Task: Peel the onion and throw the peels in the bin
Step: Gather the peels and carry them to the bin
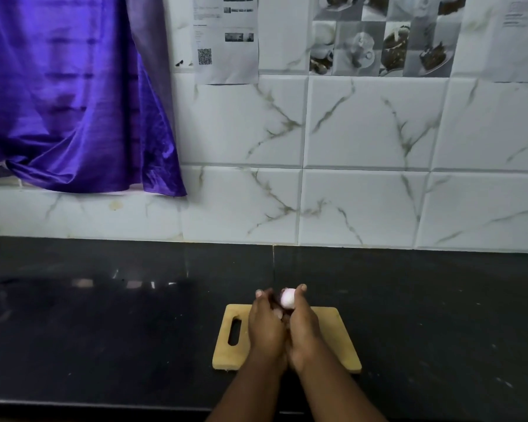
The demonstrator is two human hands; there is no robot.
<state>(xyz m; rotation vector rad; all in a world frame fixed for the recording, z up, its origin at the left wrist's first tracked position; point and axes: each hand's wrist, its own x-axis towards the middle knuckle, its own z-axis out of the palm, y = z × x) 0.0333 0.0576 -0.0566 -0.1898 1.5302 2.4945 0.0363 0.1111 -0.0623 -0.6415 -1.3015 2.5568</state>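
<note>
Fingers (259,293) of left hand (264,328) and right hand (304,330) grip onion (288,298), above cutting board (226,351) far edge, counter (104,330) around

My 2 hands, pressed side by side.
My left hand (264,327) and right hand (305,328) both curl round the onion (288,298), fingertips forward, forearms angled inward.

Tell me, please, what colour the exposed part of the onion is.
The onion shows pale pinkish white, clearest in the head view.
</note>
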